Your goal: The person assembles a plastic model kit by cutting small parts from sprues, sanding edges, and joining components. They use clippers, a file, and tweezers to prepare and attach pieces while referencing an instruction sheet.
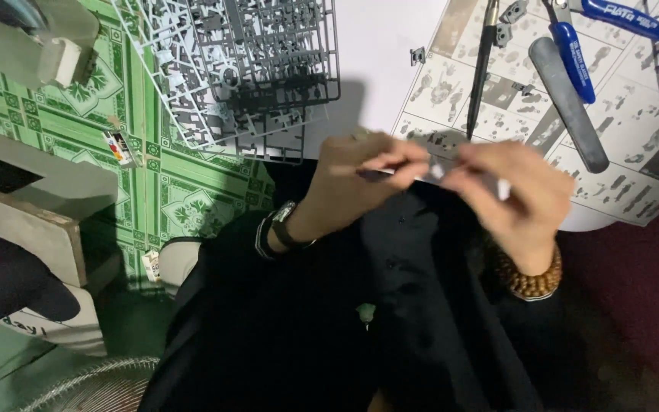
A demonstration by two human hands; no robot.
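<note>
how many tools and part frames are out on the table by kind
blue-handled nippers: 1
grey sanding stick: 1
thin black tool: 1
grey part frames: at least 2, stacked, exact count unclear
total: at least 5

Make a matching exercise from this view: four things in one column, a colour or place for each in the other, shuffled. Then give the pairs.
Things
1. nippers
2. file
3. sprues
4. bead bracelet

Colour or place
A. on the right wrist
B. grey bar lying on the instruction sheet, beside the blue handles
C. blue handles, top right
D. grey frames by the green patterned floor, up and left of the left hand

Pairs: 1-C, 2-B, 3-D, 4-A
</note>
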